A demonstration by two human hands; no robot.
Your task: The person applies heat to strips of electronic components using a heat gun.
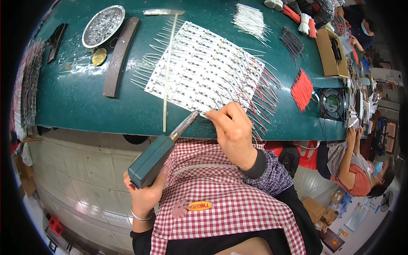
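Observation:
My left hand (146, 191) is closed round the grip of a dark green soldering gun (153, 159). The gun's metal tip reaches the near edge of a white circuit board panel (204, 66) covered with rows of small black parts. Close to that tip, the fingers of my right hand (233, 131) are pinched together at the board's near edge; what they hold is too small to make out. White wires stick out along the panel's left side, red and dark ones (265, 97) along its right. A thin pale strip (169, 72) lies across the panel's left part.
On the green table (76, 106) are a silver bowl (87, 38), a round yellowish pad (99, 57) and a long brown bar (121, 59). Bundles of white (248, 21), black (292, 42) and red wires (302, 90) lie right, near a fan (332, 104) and cardboard box (329, 55). Co-workers sit beyond.

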